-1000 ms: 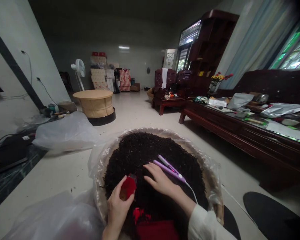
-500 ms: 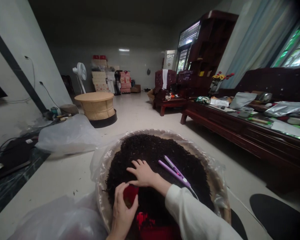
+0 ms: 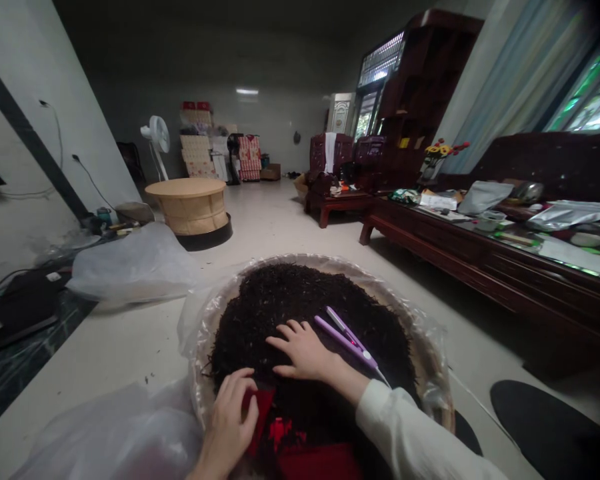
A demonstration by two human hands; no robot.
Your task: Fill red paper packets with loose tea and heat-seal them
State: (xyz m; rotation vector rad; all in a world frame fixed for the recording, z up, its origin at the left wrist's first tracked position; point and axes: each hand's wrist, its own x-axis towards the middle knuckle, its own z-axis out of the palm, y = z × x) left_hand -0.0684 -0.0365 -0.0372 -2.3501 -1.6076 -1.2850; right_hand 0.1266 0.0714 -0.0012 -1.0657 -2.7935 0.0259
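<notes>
A round basket (image 3: 200, 373) lined with clear plastic holds a heap of dark, dry tea leaves (image 3: 280, 293). My left hand (image 3: 230, 413) is curled around a small red packet (image 3: 261, 412) near the basket's front left, thumb on the near side. Its fingertips are partly hidden behind the packet. My right hand (image 3: 305, 350) lies palm down over the leaves, fingers spread, holding nothing. Just right of it, a purple mini hair straightener (image 3: 347, 340) rests on the leaves with its jaws apart and a small red light showing. Red packets (image 3: 320, 460) lie at the front of the heap.
Clear plastic bags (image 3: 130, 267) spread on the floor at left. Behind them stands a round wooden-topped drum (image 3: 187, 207) with a white fan (image 3: 157, 133). A long dark wooden table (image 3: 445, 253) with pouches is at right. A white cord (image 3: 480, 407) crosses the floor beside a black stool (image 3: 525, 420).
My right hand has moved right, away from the red packet's mouth, onto the leaves. My left hand has shifted slightly left and lower with the packet, which is tilted differently.
</notes>
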